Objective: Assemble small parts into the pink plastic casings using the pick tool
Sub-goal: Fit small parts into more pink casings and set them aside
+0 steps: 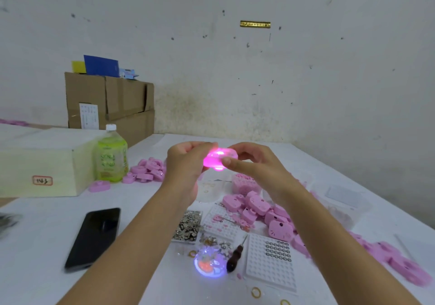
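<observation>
Both my hands hold one pink plastic casing [217, 159] up above the table, and it glows bright pink inside. My left hand [186, 161] grips its left end with curled fingers. My right hand [253, 163] pinches its right end between thumb and fingers. The pick tool [235, 255], dark wooden handle with a thin metal tip, lies on the table below, untouched. A pile of pink casings [261, 210] lies to the right of it, another pile [147, 170] at the left. A white tray [270, 260] holds small round parts in one corner.
A black phone [94, 236] lies at the left front. A green drink bottle [111, 156] stands beside a pale box [40, 163]. Cardboard boxes [110, 102] stand behind. Metal clips [188, 225], a lit clear dome [208, 263] and rubber bands [256, 292] lie near the tray.
</observation>
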